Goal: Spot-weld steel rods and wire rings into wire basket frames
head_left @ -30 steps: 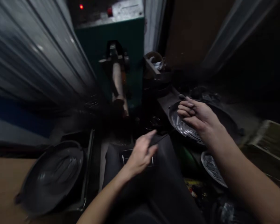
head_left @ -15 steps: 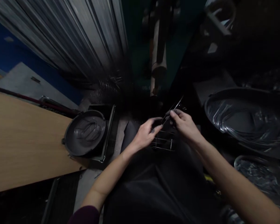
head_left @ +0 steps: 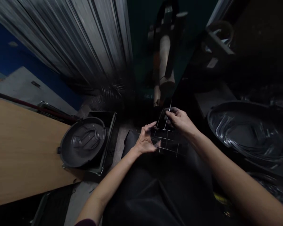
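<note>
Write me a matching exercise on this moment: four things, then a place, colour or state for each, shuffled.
1. Left hand
2. Right hand
3. Basin at the picture's left
4. Wooden panel

A. Dark, with curved wires lying inside
B. Pinching a thin wire
C. Light brown, reaching the picture's left edge
D. Thumb and fingers spread apart

Pairs: 1-D, 2-B, 3-A, 4-C
</note>
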Motion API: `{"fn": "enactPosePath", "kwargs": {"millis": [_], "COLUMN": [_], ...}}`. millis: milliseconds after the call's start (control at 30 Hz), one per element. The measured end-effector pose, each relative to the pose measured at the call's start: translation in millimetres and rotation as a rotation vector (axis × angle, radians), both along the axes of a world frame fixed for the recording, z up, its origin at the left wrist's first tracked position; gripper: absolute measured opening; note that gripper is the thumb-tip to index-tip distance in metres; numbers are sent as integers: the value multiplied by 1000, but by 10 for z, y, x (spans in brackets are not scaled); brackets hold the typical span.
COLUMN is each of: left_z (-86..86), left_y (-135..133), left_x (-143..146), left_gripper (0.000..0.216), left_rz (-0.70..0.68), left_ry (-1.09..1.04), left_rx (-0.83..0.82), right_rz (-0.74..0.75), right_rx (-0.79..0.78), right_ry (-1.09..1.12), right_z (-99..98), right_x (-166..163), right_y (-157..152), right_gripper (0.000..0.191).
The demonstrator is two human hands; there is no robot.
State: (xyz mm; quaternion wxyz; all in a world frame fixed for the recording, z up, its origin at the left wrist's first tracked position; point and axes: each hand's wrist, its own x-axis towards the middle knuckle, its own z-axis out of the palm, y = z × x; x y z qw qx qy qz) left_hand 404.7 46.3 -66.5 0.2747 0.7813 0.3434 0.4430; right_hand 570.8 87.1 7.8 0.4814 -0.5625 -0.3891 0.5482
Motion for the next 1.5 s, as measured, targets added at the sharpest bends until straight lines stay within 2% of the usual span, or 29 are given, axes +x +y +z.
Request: {"fn": "enactPosePath", "kwargs": {"millis": [100, 300, 500, 733, 900, 1067, 1233, 1500], "left_z": [96, 134, 219, 267, 311, 329, 344, 356], "left_y": [179, 433, 636, 817, 938, 1049, 1112, 1113], "left_x": [15, 10, 1, 7, -10, -2, 2, -19], "left_gripper": [82, 79, 81, 85, 85, 86, 88, 91], "left_rz": [-21, -34, -33, -45, -57, -86, -116, -128], "left_ry": [-23, -29, -3, 7, -1, -14, -21, -43], "left_rx": [52, 78, 203, 251, 232, 200, 177, 103], "right_rz": [-1, 4, -18, -37, -78, -41, -87, -68], "right_rx": [21, 81, 82, 131, 154, 166, 139, 167], "right_ry": [1, -21, -27, -41, -106, -157, -87, 32], "right_z": [42, 31, 13, 7, 58, 36, -32, -70], "right_x": [10, -15, -29, -19, -49, -18, 5, -2], "right_y": [145, 380, 554, 664, 769, 879, 925, 955], "right_gripper": [21, 30, 32, 32, 34, 28, 30, 32]}}
